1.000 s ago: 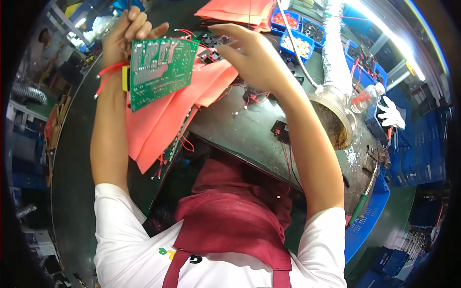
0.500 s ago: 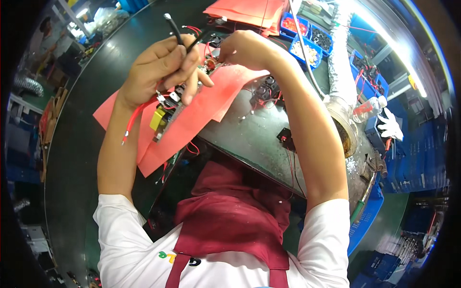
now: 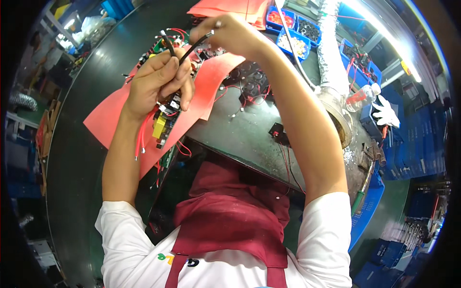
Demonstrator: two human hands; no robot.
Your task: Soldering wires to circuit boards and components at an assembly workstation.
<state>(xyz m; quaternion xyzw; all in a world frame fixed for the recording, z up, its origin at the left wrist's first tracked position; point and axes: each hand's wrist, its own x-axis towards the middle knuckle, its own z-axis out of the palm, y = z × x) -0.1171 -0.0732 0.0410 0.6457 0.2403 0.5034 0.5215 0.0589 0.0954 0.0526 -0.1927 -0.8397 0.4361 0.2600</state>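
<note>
My left hand [image 3: 158, 81] is closed round a pair of black wires [image 3: 195, 46], whose bare tinned ends stick up past the fingers. Under that hand lies a circuit board [image 3: 165, 122] with a yellow block-shaped part and white connectors. Red wires [image 3: 140, 137] with tinned tips hang beside the left wrist. The board rests on a pink sheet [image 3: 108, 117]. Beyond the black wires, my right hand [image 3: 228, 36] is bent over the far end of the board with its fingers curled. Whatever its fingertips grip is hidden.
Small black fans [image 3: 252, 84] with red wires lie right of the sheet. Blue bins [image 3: 293, 45] of small parts stand at the back. A silver duct [image 3: 331, 62], a bottle [image 3: 362, 98] and a white glove [image 3: 385, 113] are at the right. More pink sheets [image 3: 230, 7] lie at the far edge.
My right hand has moved left and away from me, toward the board's far end. The board and pink sheet have shifted left. My left hand keeps hold of the black wires, which now spread apart.
</note>
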